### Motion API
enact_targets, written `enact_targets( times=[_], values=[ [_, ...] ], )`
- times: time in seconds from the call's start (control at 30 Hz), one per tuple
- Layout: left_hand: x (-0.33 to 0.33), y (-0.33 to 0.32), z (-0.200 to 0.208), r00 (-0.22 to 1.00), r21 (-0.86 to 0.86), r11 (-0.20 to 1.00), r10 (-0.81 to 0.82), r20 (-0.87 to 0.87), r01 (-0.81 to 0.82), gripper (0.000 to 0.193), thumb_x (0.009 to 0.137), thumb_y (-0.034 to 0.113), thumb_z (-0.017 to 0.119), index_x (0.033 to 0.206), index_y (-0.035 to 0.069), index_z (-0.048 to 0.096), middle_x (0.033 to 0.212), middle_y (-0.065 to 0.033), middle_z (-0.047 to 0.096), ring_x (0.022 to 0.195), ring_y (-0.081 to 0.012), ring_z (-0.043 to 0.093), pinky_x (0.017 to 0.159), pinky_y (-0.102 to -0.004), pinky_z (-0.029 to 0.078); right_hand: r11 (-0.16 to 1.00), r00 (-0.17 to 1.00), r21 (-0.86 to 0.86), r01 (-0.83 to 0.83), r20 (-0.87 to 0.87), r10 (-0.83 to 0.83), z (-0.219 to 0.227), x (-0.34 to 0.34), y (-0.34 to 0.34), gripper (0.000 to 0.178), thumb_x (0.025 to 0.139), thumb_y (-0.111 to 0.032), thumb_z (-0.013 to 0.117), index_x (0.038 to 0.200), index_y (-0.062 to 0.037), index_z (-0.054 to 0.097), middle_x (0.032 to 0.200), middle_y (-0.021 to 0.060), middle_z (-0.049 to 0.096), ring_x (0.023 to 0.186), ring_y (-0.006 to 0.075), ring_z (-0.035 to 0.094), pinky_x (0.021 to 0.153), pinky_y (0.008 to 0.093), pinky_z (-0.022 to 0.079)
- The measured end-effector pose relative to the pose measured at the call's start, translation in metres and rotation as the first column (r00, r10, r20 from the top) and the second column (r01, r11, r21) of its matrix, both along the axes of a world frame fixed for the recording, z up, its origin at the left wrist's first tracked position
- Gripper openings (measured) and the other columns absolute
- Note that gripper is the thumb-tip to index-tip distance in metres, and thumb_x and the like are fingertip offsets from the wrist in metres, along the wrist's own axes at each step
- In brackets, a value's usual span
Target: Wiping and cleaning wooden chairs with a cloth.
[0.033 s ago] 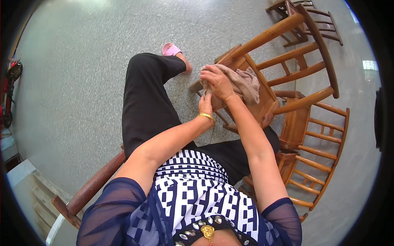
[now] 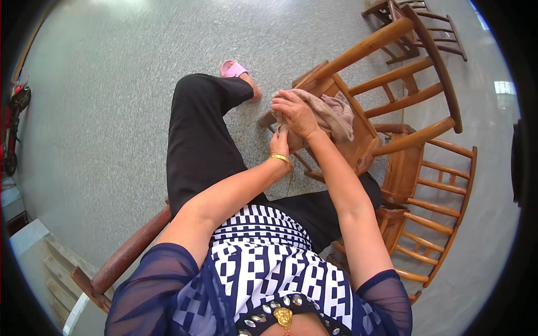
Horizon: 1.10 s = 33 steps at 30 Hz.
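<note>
A beige-brown cloth [image 2: 336, 116] lies bunched over the near-left part of a wooden chair's seat [image 2: 365, 137]. My right hand [image 2: 300, 115] is on top of it, fingers bent over the cloth at the seat's left edge. Just below, my left hand [image 2: 279, 143], with a gold bangle [image 2: 280, 159] at the wrist, grips the cloth's hanging edge beside the seat. Part of the left fingers is hidden behind the cloth. The chair's backrest [image 2: 412, 70] rises on the right side of the seat.
More wooden chairs [image 2: 434, 218] stand to the right, along a pale shiny wall, and another chair [image 2: 392, 28] is at the far right. My black-trousered leg [image 2: 204, 134] and pink slipper [image 2: 232, 69] are left of the cloth. A dark wooden rail [image 2: 131, 249] is at lower left.
</note>
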<state>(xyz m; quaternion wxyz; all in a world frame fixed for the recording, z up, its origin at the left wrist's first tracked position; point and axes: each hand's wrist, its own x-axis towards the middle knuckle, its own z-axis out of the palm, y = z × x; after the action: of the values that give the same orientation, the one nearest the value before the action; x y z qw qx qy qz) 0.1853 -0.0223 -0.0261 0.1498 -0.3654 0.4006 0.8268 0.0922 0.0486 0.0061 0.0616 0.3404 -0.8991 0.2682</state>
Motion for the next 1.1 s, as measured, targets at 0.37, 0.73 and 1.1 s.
enact_targets(
  times=[0.37, 0.73, 1.1],
  values=[
    [0.015, -0.009, 0.008, 0.960, 0.057, 0.973, -0.232, 0.155, 0.225, 0.037, 0.078, 0.043, 0.053, 0.101, 0.014, 0.051, 0.093, -0.0035, 0.058, 0.079, -0.0171, 0.056, 0.059, -0.0323, 0.045, 0.972, 0.990, 0.225, -0.067, -0.105, 0.093, 0.009, 0.033, 0.010, 0.021, 0.069, -0.008, 0.054, 0.086, -0.0123, 0.065, 0.111, -0.0028, 0.059, 0.118, 0.0135, 0.042, 0.096, 0.0255, 0.038],
    [0.032, 0.003, 0.005, 0.822, 0.224, 0.843, -0.531, 0.205, 0.489, 0.026, 0.086, 0.032, 0.046, 0.100, 0.012, 0.055, 0.094, -0.0052, 0.059, 0.085, -0.0200, 0.056, 0.070, -0.0370, 0.046, 0.922, 0.993, 0.385, 0.035, -0.116, 0.010, 0.014, 0.087, 0.032, 0.012, 0.064, -0.016, 0.057, 0.074, -0.0136, 0.064, 0.085, -0.0065, 0.062, 0.100, 0.0130, 0.047, 0.078, 0.0306, 0.037],
    [0.044, 0.015, -0.001, 0.698, 0.358, 0.694, -0.702, 0.141, 0.625, 0.027, 0.087, 0.031, 0.043, 0.103, 0.011, 0.054, 0.099, -0.0073, 0.060, 0.089, -0.0243, 0.057, 0.076, -0.0444, 0.046, 0.910, 0.991, 0.402, 0.100, 0.042, -0.127, 0.026, 0.113, 0.045, 0.014, 0.060, -0.010, 0.058, 0.074, -0.0082, 0.061, 0.081, 0.0017, 0.060, 0.085, 0.0234, 0.051, 0.075, 0.0329, 0.043]
  ],
)
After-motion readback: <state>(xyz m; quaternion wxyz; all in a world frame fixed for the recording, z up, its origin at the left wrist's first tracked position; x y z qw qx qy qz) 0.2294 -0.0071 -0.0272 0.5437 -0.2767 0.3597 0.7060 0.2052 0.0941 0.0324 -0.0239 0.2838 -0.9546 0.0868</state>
